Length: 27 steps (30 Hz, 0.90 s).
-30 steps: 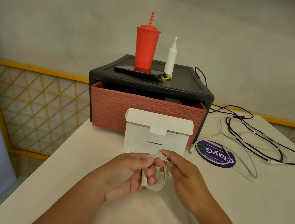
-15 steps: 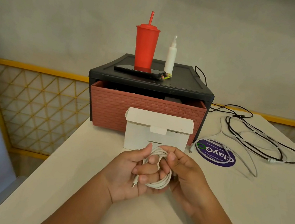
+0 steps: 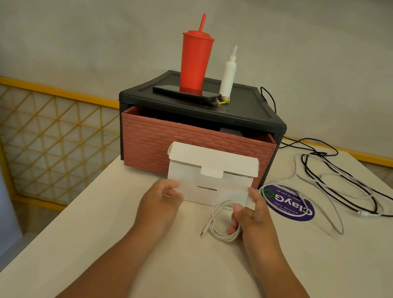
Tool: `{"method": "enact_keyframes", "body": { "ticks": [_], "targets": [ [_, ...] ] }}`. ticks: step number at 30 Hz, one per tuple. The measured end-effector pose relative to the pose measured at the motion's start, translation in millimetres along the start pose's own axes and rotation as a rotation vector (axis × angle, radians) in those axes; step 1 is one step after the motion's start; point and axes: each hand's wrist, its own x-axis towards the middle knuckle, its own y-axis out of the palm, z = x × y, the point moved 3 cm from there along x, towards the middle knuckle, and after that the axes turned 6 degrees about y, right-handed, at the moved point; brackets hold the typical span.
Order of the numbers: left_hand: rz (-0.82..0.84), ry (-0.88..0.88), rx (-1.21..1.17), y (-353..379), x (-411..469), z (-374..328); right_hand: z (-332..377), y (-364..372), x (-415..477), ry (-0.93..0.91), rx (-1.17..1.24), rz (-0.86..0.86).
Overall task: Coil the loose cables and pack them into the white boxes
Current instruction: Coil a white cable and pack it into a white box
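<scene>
White cable, wound into a small coil [image 3: 224,238], sits in the right hand [image 3: 254,217]: thumb and lower fingers curl round it while the forefinger points at the white box [image 3: 211,177]. The coil hangs just above the table [image 3: 193,279], near the box's front right corner, with one plug dangling. The left hand [image 3: 158,201] is blurred, fingers loosely bent and holding nothing, at the box's front left corner. The box stands against a brick-patterned drawer [image 3: 190,147] near the table's far edge. Loose black and white cables [image 3: 363,211] lie tangled towards the far right corner.
</scene>
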Motion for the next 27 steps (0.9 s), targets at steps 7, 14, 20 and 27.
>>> {"method": "enact_keyframes", "body": {
  "ticks": [7, 14, 20, 27],
  "targets": [
    [-0.039, 0.049, -0.041, -3, 11, 1, -2, -6, 8, 0.07, 0.034, 0.014],
    [-0.004, 0.079, -0.152, -4, 7, -3, 0, -10, 8, 0.081, 0.114, -0.053],
    [-0.074, 0.065, -0.168, -7, 3, -11, 7, -14, -1, 0.037, 0.141, -0.174],
    [-0.112, 0.033, -0.235, -12, 1, -13, 10, -18, -9, 0.019, 0.043, -0.225]
  ]
}}
